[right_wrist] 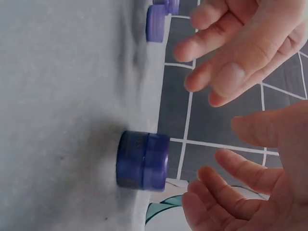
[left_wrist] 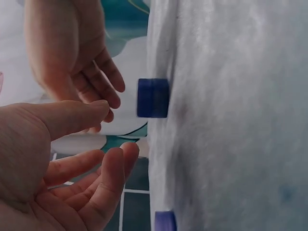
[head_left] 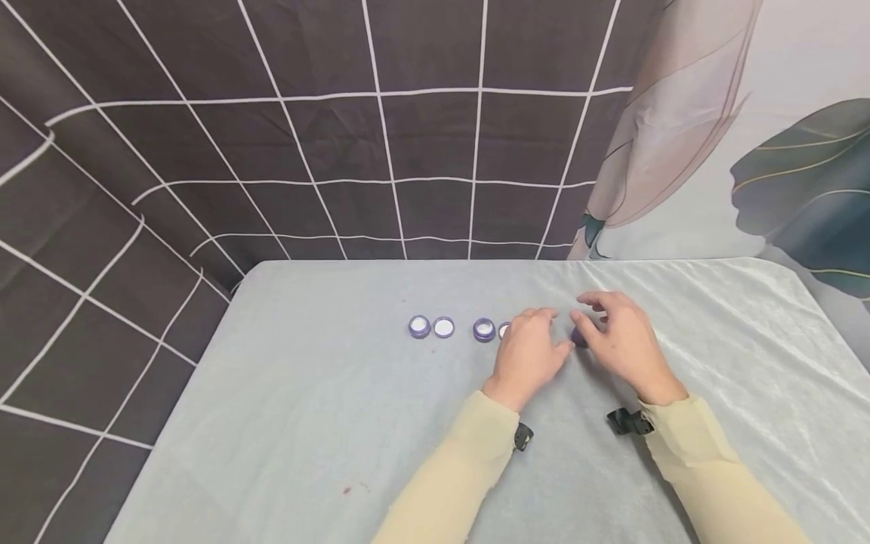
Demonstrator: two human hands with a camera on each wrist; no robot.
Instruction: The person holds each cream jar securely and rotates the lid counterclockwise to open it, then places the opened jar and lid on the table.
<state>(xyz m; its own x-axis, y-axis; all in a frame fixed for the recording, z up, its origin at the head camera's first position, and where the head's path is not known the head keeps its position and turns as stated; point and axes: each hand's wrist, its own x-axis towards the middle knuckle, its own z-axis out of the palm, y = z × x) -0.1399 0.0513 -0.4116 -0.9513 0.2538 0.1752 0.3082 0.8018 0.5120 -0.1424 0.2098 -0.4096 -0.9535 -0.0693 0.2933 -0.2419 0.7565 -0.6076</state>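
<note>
A small purple jar (head_left: 579, 338) with its lid on stands upright on the table, partly hidden by my right hand (head_left: 621, 340). Both wrist views show the closed jar (left_wrist: 153, 98) (right_wrist: 143, 160) apart from the fingers. My right hand hovers beside it, fingers loosely bent around nothing. To its left, my left hand (head_left: 530, 355) is raised with relaxed fingers, also holding nothing, and covers part of a lid (head_left: 504, 330) lying white side up. Next to that lid stands an open purple jar (head_left: 484, 329) with a white inside.
Farther left, a second open jar (head_left: 419, 326) stands beside its upturned lid (head_left: 444, 327). The table wears a pale grey cloth (head_left: 306, 408). Behind it hang a dark gridded curtain (head_left: 435, 136) and a leaf-patterned curtain (head_left: 700, 166).
</note>
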